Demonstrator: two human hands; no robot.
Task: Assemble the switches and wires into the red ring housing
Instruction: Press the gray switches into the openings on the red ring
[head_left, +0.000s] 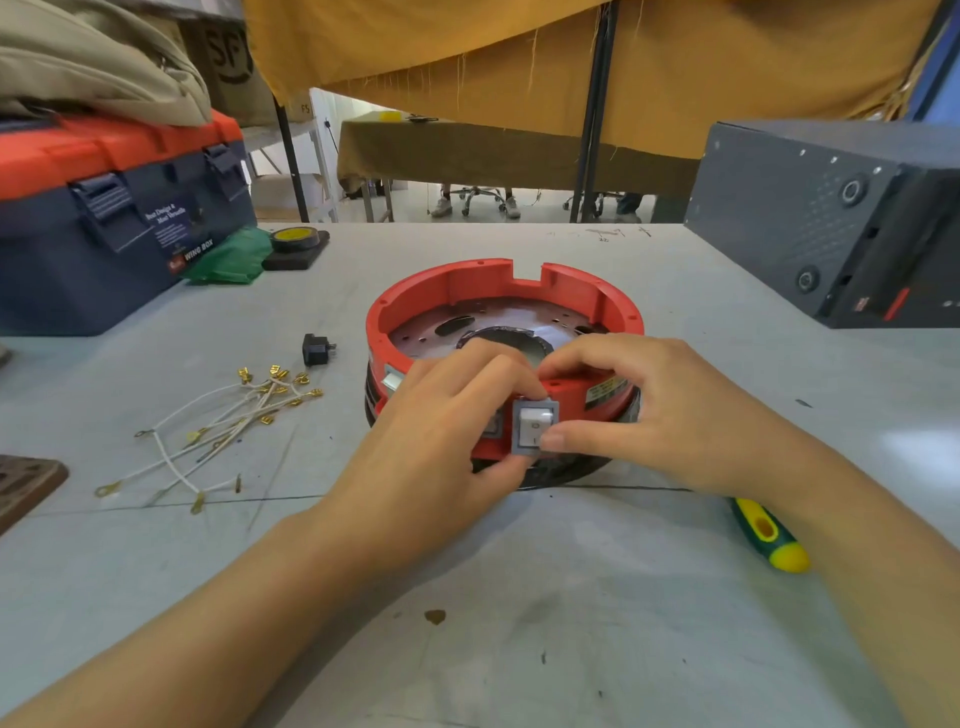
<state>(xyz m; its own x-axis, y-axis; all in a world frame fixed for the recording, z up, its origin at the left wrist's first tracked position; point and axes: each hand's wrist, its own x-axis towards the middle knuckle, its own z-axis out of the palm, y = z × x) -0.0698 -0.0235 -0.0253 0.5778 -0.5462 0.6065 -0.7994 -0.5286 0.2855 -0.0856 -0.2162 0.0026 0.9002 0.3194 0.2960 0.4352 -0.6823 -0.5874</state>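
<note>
1. At the near wall of the red ring housing (504, 291), which sits mid-table on the grey table (519, 597), both hands work one white rocker switch (535, 427) in its grey bezel.
2. The left hand (441, 441) curls round the switch from the left and below, fingers pinching its frame; the right hand (670, 410) pinches it too, thumb on the lower right corner, fingers hooked over the rim.
3. To seat it well, I judge the bezel should be kept square to the cutout and pressed evenly at both ends, with the fingers over the rim bracing the wall so the housing does not slide.
4. Pushing one corner first would likely jam it tilted.
5. Switches: one in hand, a second white one (392, 379) showing in the wall to the left, part of another hidden behind the left hand; I cannot tell more.
6. Wires: one loose bundle of white wires (228, 421) with brass terminals lies left of the housing, well apart; the strands overlap too much to count.
7. One small black part (317, 349) lies near the bundle, and one green-and-yellow screwdriver (771, 535) lies beside the right forearm.
</note>
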